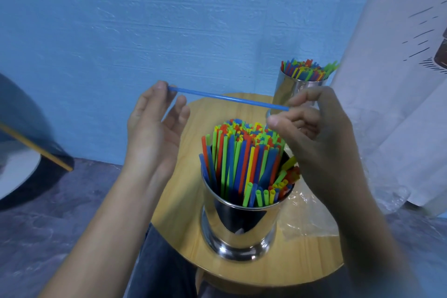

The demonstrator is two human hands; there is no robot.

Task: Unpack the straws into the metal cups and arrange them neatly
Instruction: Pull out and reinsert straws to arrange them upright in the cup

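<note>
A single blue straw (pixel 227 98) lies nearly level in the air above the near metal cup (pixel 238 222). My right hand (pixel 319 133) pinches its right end between thumb and fingers. My left hand (pixel 154 128) is spread, with one fingertip touching the straw's left end. The near cup is packed with upright red, green, blue and yellow straws (pixel 244 152); some at its right side sit lower and lean. A second metal cup (pixel 294 89) full of coloured straws stands at the table's far right, partly hidden by my right hand.
Both cups stand on a small round wooden table (pixel 186 213). Clear plastic wrapping (pixel 304 215) lies on its right side. A white curtain (pixel 396 94) hangs at the right, a blue wall behind, and a round dark object (pixel 26 152) lies at the left.
</note>
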